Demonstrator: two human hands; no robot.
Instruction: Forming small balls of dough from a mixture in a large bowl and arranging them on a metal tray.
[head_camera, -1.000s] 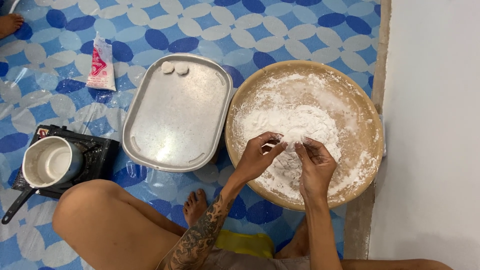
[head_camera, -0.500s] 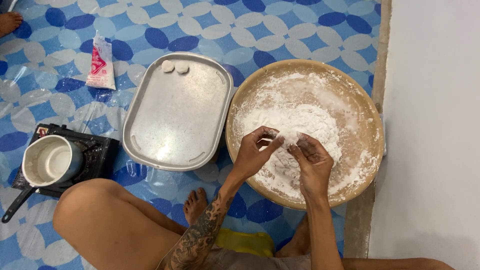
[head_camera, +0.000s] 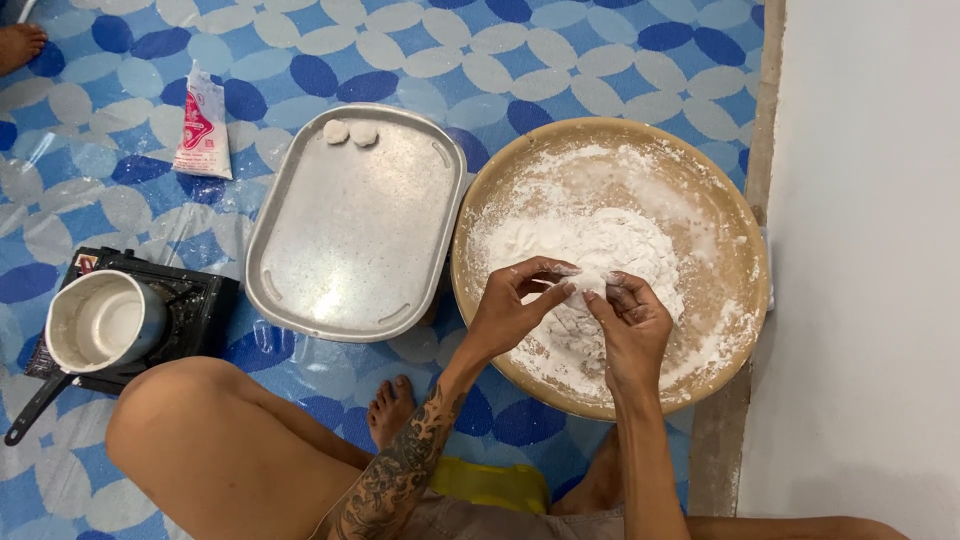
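While both hands meet over the middle of the round wooden tray (head_camera: 735, 215), the left hand (head_camera: 512, 312) and right hand (head_camera: 632, 332) pinch one small lump of white dough (head_camera: 588, 276) between their fingertips; grip of each hand is pressed onto the lump, thumbs and forefingers closed on it, other fingers loosely curled. Lump is held just above the flour pile (head_camera: 590, 250), likely so loose flour drops back onto the tray, not onto the floor mat (head_camera: 560, 60). Flour pile sits centre to near edge of the wooden tray; far and right edges only dusted, bare wood shows there.

Metal tray (head_camera: 350, 240) lies just left of the wooden tray, rims about touching, within reach of the left hand. Two small flattened dough pieces (head_camera: 350, 132) sit side by side at its far edge, near the far left corner; rest of the metal tray holds nothing, so filling seems to run from the far edge.

Small pot (head_camera: 100, 325) with white liquid stands on a black stove (head_camera: 195, 305) at the left, near the bent knee (head_camera: 170, 410). Red-and-white packet (head_camera: 203, 128) lies on the mat beyond the stove, apart from both trays. White wall (head_camera: 870, 270) runs along the right, close behind the wooden tray.
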